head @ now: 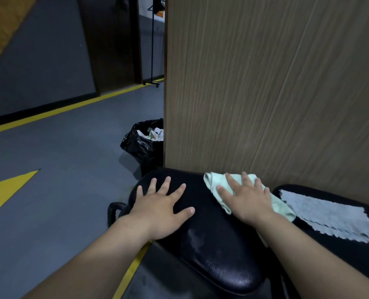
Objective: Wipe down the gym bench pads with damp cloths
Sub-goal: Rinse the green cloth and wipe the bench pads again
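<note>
A black padded bench seat (203,240) fills the lower middle of the view, its surface worn and shiny. My left hand (159,212) lies flat on the pad's left end, fingers spread, holding nothing. My right hand (246,199) presses flat on a light green cloth (213,182) that lies on the far edge of the pad, fingers spread over it. To the right, a second black pad (352,199) carries a grey cloth (334,219) spread flat with a zigzag edge.
A tall wood-grain panel (265,83) stands directly behind the bench. A bin lined with a black bag (144,143) holding rubbish sits on the grey floor (60,158) left of the panel. Yellow floor lines (6,190) run across the floor. A black handle (114,210) sticks out at the bench's left.
</note>
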Demonstrator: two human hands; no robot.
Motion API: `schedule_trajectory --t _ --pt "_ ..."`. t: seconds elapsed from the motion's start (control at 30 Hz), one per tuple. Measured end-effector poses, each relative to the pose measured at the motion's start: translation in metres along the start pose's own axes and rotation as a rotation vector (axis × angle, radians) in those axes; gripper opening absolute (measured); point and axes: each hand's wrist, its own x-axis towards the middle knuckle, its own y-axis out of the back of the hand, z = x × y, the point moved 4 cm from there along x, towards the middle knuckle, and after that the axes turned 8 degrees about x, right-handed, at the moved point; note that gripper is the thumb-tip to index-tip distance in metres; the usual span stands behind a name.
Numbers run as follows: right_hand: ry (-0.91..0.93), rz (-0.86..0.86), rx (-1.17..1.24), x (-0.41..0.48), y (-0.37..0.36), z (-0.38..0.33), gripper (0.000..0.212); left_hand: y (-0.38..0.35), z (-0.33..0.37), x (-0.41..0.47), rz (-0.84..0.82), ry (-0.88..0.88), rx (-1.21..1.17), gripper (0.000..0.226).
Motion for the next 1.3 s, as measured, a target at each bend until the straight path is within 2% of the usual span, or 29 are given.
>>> schedule_trajectory --t 0.13,0.27,0.53,0.67,0.73,0.8,0.9,1.0,1.13,1.3 --pt "-0.029 -0.031 0.025 0.033 0.01 0.0 0.066 -0.001 0.0 0.0 -0.004 0.003 0.0 0.075" --pt "-0.008 -0.047 0.017 0.029 0.008 0.0 0.066 -0.001 -0.002 0.0 -0.008 0.001 0.001 0.075" --pt "0.139 -0.021 -0.008 -0.089 -0.008 -0.008 0.064 -0.002 -0.001 -0.001 -0.005 -0.004 0.008 0.076" --pt "0.119 0.175 -0.054 -0.151 -0.042 -0.022 0.063 -0.003 -0.002 0.001 -0.002 0.005 0.016 0.076" --pt "0.086 0.226 -0.02 -0.162 -0.052 -0.028 0.06 -0.004 -0.002 0.001 0.0 0.006 0.011 0.075" --pt "0.081 0.242 -0.025 -0.166 -0.056 -0.031 0.068 -0.005 -0.002 0.0 0.003 0.007 0.008 0.074" --pt "0.068 0.249 0.009 -0.157 -0.056 -0.029 0.072 -0.005 -0.001 -0.001 0.007 0.005 0.003 0.074" --pt "0.083 0.217 0.009 -0.141 -0.044 -0.03 0.065 -0.005 -0.002 -0.001 0.002 -0.001 0.007 0.074" --pt "0.045 0.017 -0.013 -0.083 -0.021 -0.021 0.066 -0.006 -0.004 0.0 0.007 -0.005 0.012 0.074" --pt "0.036 -0.041 0.012 -0.003 -0.002 -0.007 0.066 -0.008 -0.003 0.002 0.046 -0.012 0.026 0.076"
